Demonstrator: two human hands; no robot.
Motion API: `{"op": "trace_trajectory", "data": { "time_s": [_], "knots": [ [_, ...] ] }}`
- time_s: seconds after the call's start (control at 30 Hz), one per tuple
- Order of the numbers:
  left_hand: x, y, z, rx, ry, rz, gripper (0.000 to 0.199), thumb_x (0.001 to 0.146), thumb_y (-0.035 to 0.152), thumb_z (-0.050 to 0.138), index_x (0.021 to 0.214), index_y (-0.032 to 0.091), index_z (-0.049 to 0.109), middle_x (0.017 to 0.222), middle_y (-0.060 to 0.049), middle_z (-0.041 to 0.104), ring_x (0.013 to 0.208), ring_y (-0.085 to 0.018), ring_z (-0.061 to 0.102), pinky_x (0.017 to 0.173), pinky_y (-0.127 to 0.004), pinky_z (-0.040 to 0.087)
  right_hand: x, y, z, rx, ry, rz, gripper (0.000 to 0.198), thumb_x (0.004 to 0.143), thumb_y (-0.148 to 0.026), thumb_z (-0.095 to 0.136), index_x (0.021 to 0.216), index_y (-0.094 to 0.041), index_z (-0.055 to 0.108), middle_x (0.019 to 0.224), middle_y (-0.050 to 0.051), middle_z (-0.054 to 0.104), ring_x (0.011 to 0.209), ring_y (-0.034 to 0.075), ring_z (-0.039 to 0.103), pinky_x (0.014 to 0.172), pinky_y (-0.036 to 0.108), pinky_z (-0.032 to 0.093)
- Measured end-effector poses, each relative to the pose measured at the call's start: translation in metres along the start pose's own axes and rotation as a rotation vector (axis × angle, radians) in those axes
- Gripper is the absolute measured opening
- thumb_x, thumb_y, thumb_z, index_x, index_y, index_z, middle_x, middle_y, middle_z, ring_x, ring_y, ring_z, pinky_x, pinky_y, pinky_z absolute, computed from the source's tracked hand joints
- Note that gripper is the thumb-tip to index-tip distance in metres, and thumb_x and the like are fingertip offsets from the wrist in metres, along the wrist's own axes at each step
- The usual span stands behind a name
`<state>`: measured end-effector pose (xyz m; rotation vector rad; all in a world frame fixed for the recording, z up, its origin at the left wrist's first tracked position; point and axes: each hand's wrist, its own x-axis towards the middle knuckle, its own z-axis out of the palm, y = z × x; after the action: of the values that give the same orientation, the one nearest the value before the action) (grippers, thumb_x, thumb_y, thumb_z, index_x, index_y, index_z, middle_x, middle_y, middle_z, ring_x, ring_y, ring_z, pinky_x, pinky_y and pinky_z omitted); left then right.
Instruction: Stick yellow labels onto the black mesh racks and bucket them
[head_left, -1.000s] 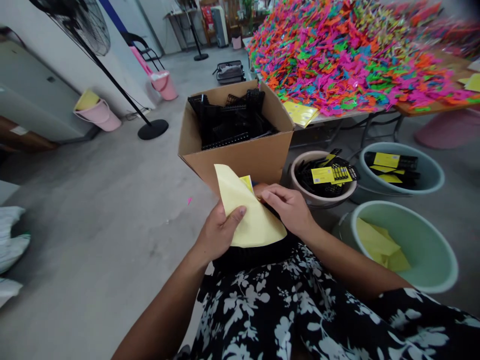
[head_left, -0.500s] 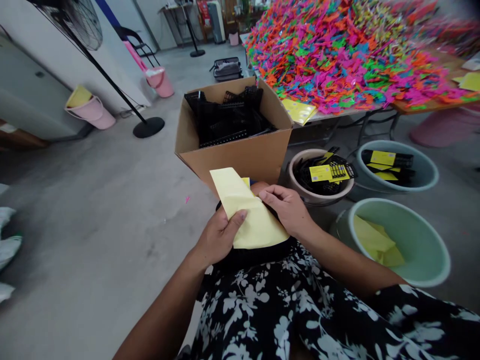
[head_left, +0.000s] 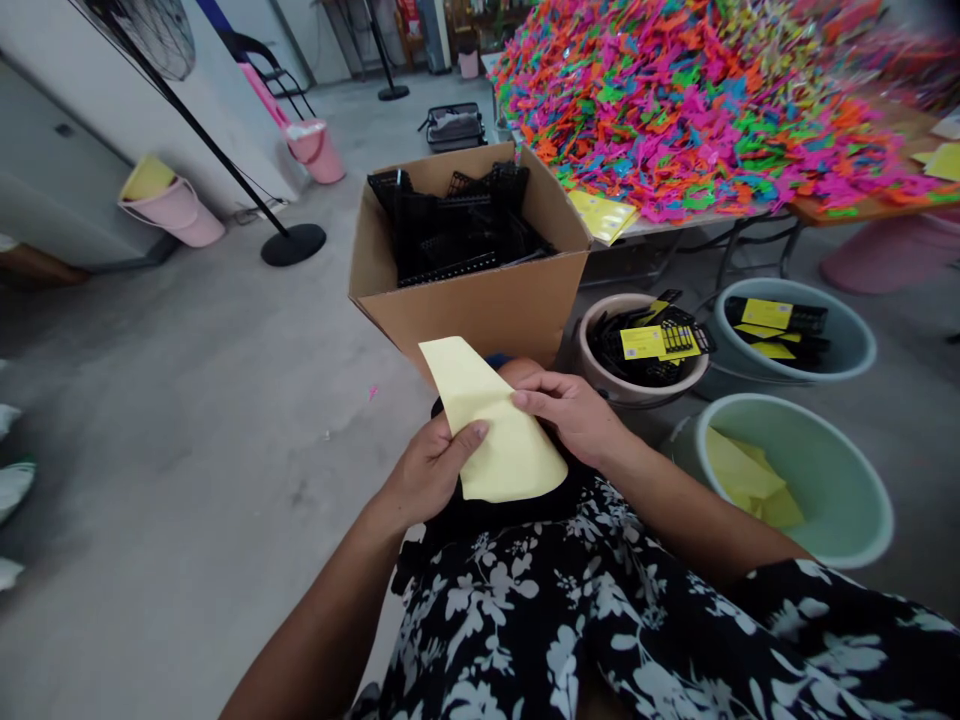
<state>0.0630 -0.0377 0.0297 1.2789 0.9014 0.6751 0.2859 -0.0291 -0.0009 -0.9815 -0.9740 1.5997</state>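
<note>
In the head view, the left hand (head_left: 431,465) and right hand (head_left: 574,415) are both clamped on yellow paper (head_left: 514,455) above the lap. Ahead, a cardboard box (head_left: 480,310) of black pieces (head_left: 465,225) stands on the grey floor (head_left: 187,400). Beyond, colourful pieces (head_left: 660,110) heap a surface (head_left: 877,208); a green bucket (head_left: 840,480) stands right, a fan stand (head_left: 292,244) far left.

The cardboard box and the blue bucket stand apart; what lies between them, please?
The head view shows a beige bucket holding black pieces between the cardboard box and the blue bucket.
</note>
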Motion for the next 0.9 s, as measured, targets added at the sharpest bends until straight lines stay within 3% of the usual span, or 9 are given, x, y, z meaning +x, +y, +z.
{"op": "trace_trajectory", "data": {
  "time_s": [0.13,0.3,0.5,0.63,0.73,0.83,0.9],
  "knots": [
    [-0.001,-0.001,-0.001,-0.074,-0.004,-0.031,0.034,0.099,0.045,0.068,0.122,0.022,0.075,0.107,-0.005,0.08,0.086,-0.017,0.072,0.076,-0.027,0.059,0.002,-0.003,-0.002,0.212,-0.051,0.148,0.028,0.068,-0.038,0.096,0.084,-0.021,0.081,0.085,0.0,0.077,0.079,0.014,0.068,0.081,0.029,0.055],
    [-0.003,-0.002,0.0,-0.2,0.006,-0.084,0.031,0.094,0.042,0.075,0.114,0.02,0.079,0.095,-0.005,0.081,0.076,-0.016,0.072,0.069,-0.026,0.058,-0.002,-0.013,-0.005,0.226,-0.113,0.243,0.032,0.064,-0.036,0.099,0.084,-0.02,0.08,0.085,0.001,0.076,0.079,0.014,0.068,0.078,0.028,0.055],
    [-0.002,0.002,0.005,-0.246,0.008,-0.008,0.03,0.089,0.039,0.08,0.113,0.022,0.08,0.104,-0.006,0.082,0.086,-0.022,0.076,0.076,-0.032,0.062,-0.011,-0.025,0.0,0.236,-0.146,0.258,0.03,0.064,-0.036,0.099,0.076,-0.021,0.077,0.063,-0.005,0.061,0.057,0.008,0.05,0.055,0.022,0.044],
    [-0.008,0.008,0.002,-0.244,0.081,0.061,0.027,0.083,0.035,0.083,0.108,0.024,0.081,0.1,-0.004,0.082,0.087,-0.026,0.078,0.076,-0.038,0.064,-0.013,-0.038,0.0,0.23,-0.138,0.247,0.029,0.069,-0.034,0.096,0.072,-0.02,0.07,0.058,-0.007,0.049,0.052,0.006,0.037,0.048,0.02,0.033],
    [-0.021,0.012,-0.017,-0.198,0.201,0.118,0.018,0.079,0.029,0.084,0.095,0.023,0.081,0.088,-0.001,0.08,0.079,-0.025,0.077,0.071,-0.039,0.063,-0.015,-0.053,-0.006,0.18,-0.085,0.166,0.029,0.076,-0.031,0.091,0.069,-0.02,0.064,0.056,-0.008,0.04,0.05,0.006,0.032,0.045,0.021,0.029],
    [-0.047,0.015,-0.052,-0.13,0.358,0.274,0.003,0.076,0.02,0.08,0.078,0.021,0.077,0.077,0.001,0.074,0.076,-0.02,0.073,0.075,-0.038,0.062,-0.024,-0.067,-0.014,0.09,-0.077,0.077,0.033,0.081,-0.031,0.087,0.068,-0.02,0.059,0.054,-0.009,0.034,0.046,0.005,0.03,0.043,0.024,0.024],
    [-0.069,0.014,-0.076,-0.099,0.478,0.356,0.016,0.078,0.016,0.075,0.065,0.02,0.067,0.066,0.003,0.065,0.065,-0.015,0.065,0.078,-0.04,0.061,-0.032,-0.073,-0.017,0.024,-0.059,0.027,0.035,0.082,-0.035,0.087,0.068,-0.021,0.058,0.051,-0.009,0.031,0.043,0.004,0.03,0.042,0.026,0.022]
  ]
}}
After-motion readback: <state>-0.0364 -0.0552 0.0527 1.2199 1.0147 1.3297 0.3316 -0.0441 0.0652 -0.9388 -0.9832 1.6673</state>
